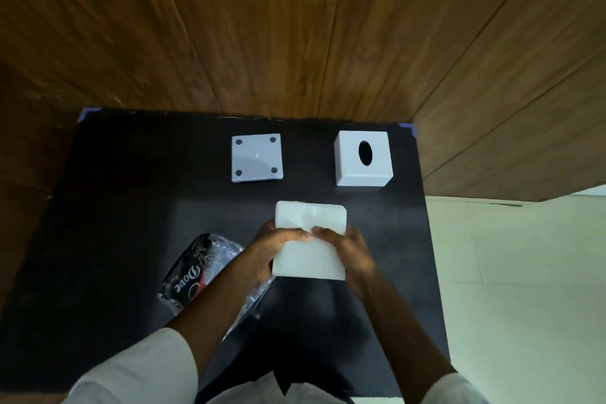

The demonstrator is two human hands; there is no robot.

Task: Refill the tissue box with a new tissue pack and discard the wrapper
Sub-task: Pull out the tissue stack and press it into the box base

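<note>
- Tissue stack (310, 239): white, soft, rectangular block at centre of the black matte table (114, 207), unwrapped.
- Left hand (278, 248) and right hand (347, 251): fingers clamped on the stack's sides.
- Wrapper (196, 272): crinkled clear and black plastic at 8 o'clock, reads "Dove".
- Box (362, 159): white cube with oval slot, 1 o'clock.
- Base (256, 157): white square plate with four dark pads, 11 o'clock.

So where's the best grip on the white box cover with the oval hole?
Probably across two opposite side walls of the cover, coming from above. It stands apart with its oval hole upward, so the open bottom likely faces the mat, and its flat upright sides suit a pinch.
</note>
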